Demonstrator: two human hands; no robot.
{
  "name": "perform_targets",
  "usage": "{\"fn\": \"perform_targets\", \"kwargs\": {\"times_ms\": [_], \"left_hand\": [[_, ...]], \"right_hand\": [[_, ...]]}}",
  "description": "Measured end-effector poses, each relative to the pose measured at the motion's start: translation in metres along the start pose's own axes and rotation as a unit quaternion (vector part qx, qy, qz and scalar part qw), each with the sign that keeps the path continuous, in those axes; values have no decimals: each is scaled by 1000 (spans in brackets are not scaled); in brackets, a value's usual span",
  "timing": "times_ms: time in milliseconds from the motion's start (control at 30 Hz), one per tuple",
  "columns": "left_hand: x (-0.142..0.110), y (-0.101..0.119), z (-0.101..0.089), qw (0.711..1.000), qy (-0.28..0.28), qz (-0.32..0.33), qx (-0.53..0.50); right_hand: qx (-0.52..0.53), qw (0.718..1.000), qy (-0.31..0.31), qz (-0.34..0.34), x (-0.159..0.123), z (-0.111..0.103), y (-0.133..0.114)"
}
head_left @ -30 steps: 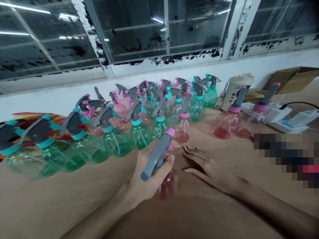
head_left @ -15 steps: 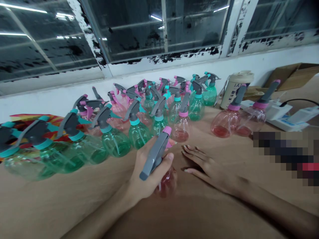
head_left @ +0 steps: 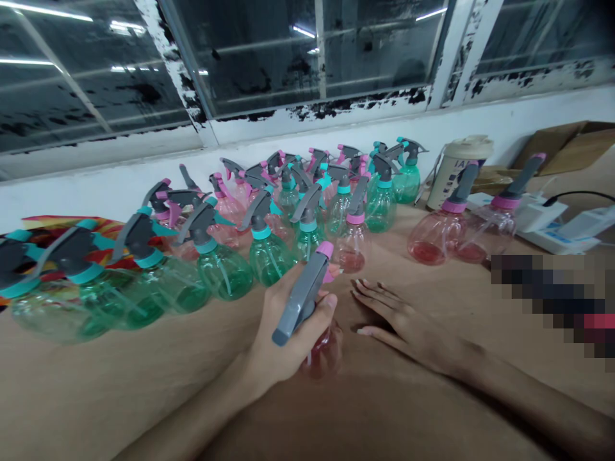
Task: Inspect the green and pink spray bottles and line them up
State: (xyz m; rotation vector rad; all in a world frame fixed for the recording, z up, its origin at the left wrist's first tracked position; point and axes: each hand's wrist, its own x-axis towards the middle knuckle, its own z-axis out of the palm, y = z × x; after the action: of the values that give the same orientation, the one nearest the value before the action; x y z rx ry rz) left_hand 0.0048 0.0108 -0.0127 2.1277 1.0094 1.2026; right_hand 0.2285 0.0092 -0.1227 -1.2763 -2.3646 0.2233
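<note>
My left hand [head_left: 278, 333] is wrapped round the neck of a pink spray bottle [head_left: 323, 349] with a grey trigger head [head_left: 302, 296], standing on the brown table [head_left: 144, 384]. My right hand [head_left: 403, 323] lies flat on the table just right of the bottle, fingers stretched out and holding nothing. Behind both hands stands a crowd of several green spray bottles [head_left: 223, 269] and pink spray bottles [head_left: 350, 246].
Two more pink spray bottles [head_left: 432, 234] stand at the right, beside a beige lidded cup [head_left: 454, 169], a white power strip [head_left: 557, 227] and a cardboard box [head_left: 571, 144]. A white wall and windows run along the back. A blurred patch covers part of the right side.
Nothing has visibly moved; the view only shifts slightly. My left hand keeps its grip on the bottle and my right hand stays flat.
</note>
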Motion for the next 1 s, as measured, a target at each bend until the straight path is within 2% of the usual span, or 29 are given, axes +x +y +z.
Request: {"fn": "perform_targets", "kwargs": {"times_ms": [200,367,567,733,867,1000], "left_hand": [[-1,1,0,1000,-5,-2,-13],[1,0,-2,1000,5,7,15],[1,1,-3,1000,-22,-3,-10],[0,-1,-3,1000,-17,1,11],[1,-3,-1,1000,10,4,21],[0,-4,2,1000,5,1,11]], "right_hand": [[-21,1000,-4,-5,-1,3,-2],[-17,1000,12,-9,-2,6,1],[-22,999,34,-9,-1,10,-3],[-16,999,38,-11,-1,9,-5],[-9,999,35,-15,-1,8,-3],[-14,1000,3,-13,-1,2,-1]]}}
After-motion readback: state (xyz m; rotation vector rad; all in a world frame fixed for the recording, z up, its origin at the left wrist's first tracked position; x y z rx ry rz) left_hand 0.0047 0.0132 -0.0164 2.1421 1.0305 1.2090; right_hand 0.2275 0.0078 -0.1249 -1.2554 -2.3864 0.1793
